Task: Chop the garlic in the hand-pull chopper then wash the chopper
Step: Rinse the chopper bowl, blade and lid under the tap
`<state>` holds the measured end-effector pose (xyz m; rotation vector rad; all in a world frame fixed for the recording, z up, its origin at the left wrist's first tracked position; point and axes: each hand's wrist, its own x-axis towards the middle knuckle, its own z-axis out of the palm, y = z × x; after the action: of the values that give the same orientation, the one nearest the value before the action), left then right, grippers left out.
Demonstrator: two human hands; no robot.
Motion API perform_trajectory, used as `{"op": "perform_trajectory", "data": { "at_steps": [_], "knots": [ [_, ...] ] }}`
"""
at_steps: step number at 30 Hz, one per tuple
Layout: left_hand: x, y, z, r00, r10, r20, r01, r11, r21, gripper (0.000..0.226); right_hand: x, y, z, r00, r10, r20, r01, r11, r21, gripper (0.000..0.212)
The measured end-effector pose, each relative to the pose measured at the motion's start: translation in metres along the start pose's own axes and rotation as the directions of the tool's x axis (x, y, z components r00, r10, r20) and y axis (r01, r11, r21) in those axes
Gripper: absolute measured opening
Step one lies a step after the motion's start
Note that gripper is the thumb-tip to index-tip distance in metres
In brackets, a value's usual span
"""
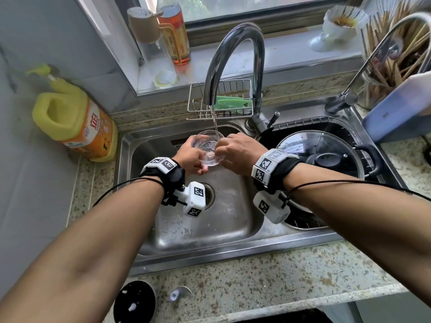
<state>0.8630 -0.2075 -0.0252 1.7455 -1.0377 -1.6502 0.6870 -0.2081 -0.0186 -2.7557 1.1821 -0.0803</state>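
The clear chopper bowl (207, 145) is held tilted over the left sink basin (224, 213), under a thin stream of water from the tap (235, 59). My left hand (190, 157) grips the bowl's left wall and underside. My right hand (238, 152) holds the right rim, its fingers reaching into the bowl. On the counter near me lie the black chopper lid (134, 301), underside up, and the blade unit (178, 293).
A yellow detergent jug (74, 120) stands on the counter at the left. A wire rack with a green sponge (231, 103) sits behind the tap. The right basin holds a pot with a glass lid (321, 155). Bottles stand on the windowsill, chopsticks at the far right.
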Motion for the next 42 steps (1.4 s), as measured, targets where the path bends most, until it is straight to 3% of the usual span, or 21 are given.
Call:
{"op": "perform_trajectory", "data": {
  "at_steps": [5, 7, 11, 15, 19, 22, 25, 29, 32, 36, 38, 42],
  "knots": [
    [-0.004, 0.004, 0.001, 1.0, -0.003, -0.004, 0.003, 0.999, -0.038, 0.048, 0.002, 0.002, 0.0, 1.0, 0.014, -0.026, -0.014, 1.0, -0.021, 0.021],
    [-0.006, 0.004, 0.007, 0.999, -0.039, 0.0, 0.038, 0.993, -0.111, 0.052, 0.003, -0.002, 0.003, 0.996, 0.067, -0.055, -0.065, 0.997, 0.042, 0.022],
    [-0.007, 0.009, 0.012, 0.999, -0.047, -0.025, 0.045, 0.996, -0.079, 0.062, -0.003, -0.005, 0.002, 0.981, 0.138, -0.138, -0.098, 0.961, 0.26, 0.016],
    [-0.009, 0.018, 0.009, 0.997, -0.081, 0.0, 0.08, 0.983, -0.167, 0.044, -0.001, -0.005, 0.005, 0.948, 0.311, -0.072, -0.276, 0.91, 0.308, 0.024],
    [-0.008, 0.018, 0.015, 0.997, -0.027, 0.07, 0.033, 0.996, -0.087, 0.046, 0.007, -0.015, 0.009, 0.873, 0.486, 0.043, -0.388, 0.639, 0.664, 0.027],
    [-0.013, 0.019, 0.021, 0.99, 0.007, 0.144, 0.005, 0.997, -0.081, 0.043, 0.014, -0.02, 0.007, 0.821, 0.558, 0.123, -0.351, 0.321, 0.88, 0.031],
    [-0.015, 0.019, 0.018, 0.99, 0.077, 0.117, -0.061, 0.989, -0.133, 0.083, 0.019, -0.024, 0.003, 0.813, 0.556, 0.173, -0.279, 0.11, 0.954, 0.032],
    [-0.018, 0.018, 0.012, 0.97, 0.146, 0.194, -0.103, 0.971, -0.217, 0.14, 0.022, -0.024, -0.003, 0.785, 0.588, 0.197, -0.201, -0.059, 0.978, 0.034],
    [-0.017, 0.017, 0.005, 0.972, 0.178, 0.154, -0.147, 0.97, -0.194, 0.13, 0.025, -0.023, -0.01, 0.744, 0.623, 0.242, -0.181, -0.161, 0.97, 0.04],
    [-0.015, 0.02, -0.004, 0.959, 0.24, 0.149, -0.21, 0.959, -0.192, 0.104, 0.025, -0.014, -0.018, 0.758, 0.609, 0.234, -0.211, -0.11, 0.971, 0.042],
    [-0.016, 0.02, -0.002, 0.962, 0.241, 0.131, -0.21, 0.954, -0.213, 0.098, 0.026, -0.013, -0.019, 0.749, 0.622, 0.23, -0.257, -0.048, 0.965, 0.049],
    [-0.014, 0.018, 0.002, 0.981, 0.186, 0.049, -0.173, 0.963, -0.206, 0.093, 0.03, -0.015, -0.022, 0.71, 0.674, 0.204, -0.291, 0.018, 0.956, 0.041]
  ]
}}
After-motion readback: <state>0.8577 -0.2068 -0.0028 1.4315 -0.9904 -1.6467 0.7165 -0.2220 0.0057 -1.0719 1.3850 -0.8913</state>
